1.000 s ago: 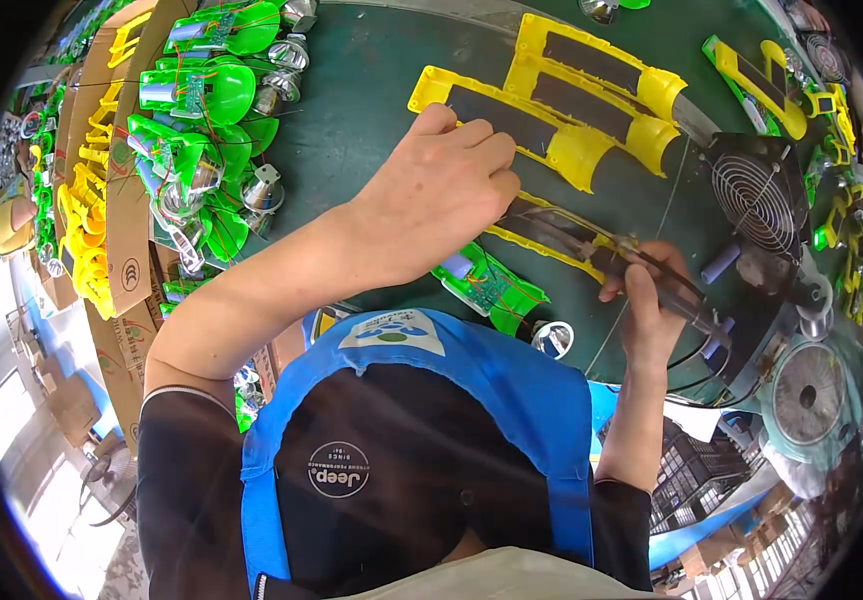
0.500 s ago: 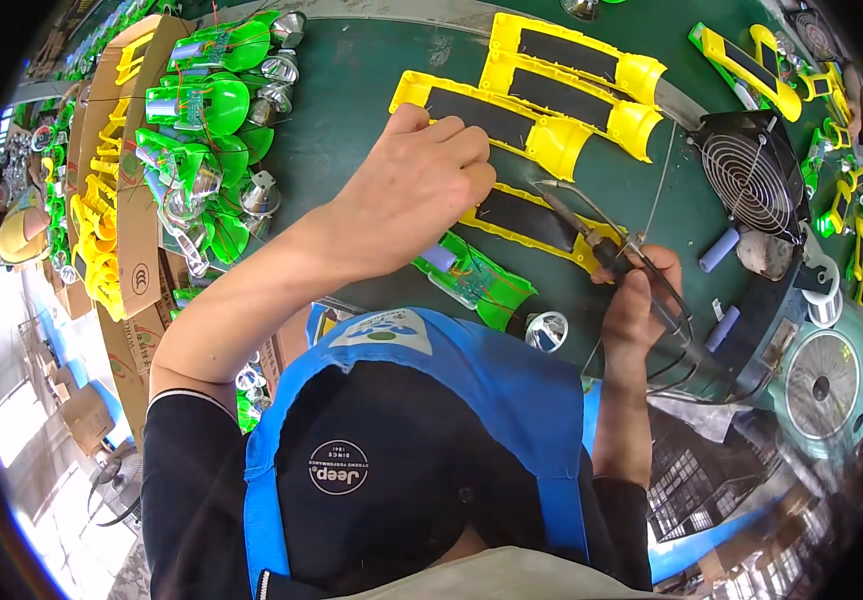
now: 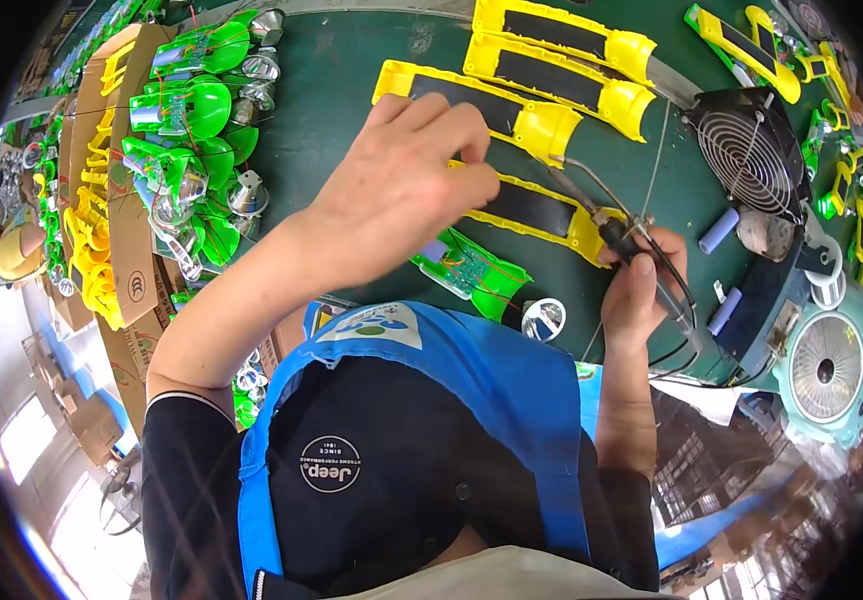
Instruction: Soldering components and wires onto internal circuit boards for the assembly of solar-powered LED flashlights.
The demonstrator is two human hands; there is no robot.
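Now the iron (image 3: 592, 215) sits on the yellow shell (image 3: 537, 210)
Right hand (image 3: 642, 290) grips it, tip lowered since a second ago; left hand (image 3: 402, 190) pinches the shell's edge

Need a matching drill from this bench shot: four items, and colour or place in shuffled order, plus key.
Items:
1. soldering iron
2. black fan
3. green shell with circuit board
4. cardboard box

Descriptions:
A. on the green mat just below the left hand
B. far left, beside green parts
C. held in the right hand
D. upper right, wire grille

Pairs: 1-C, 2-D, 3-A, 4-B
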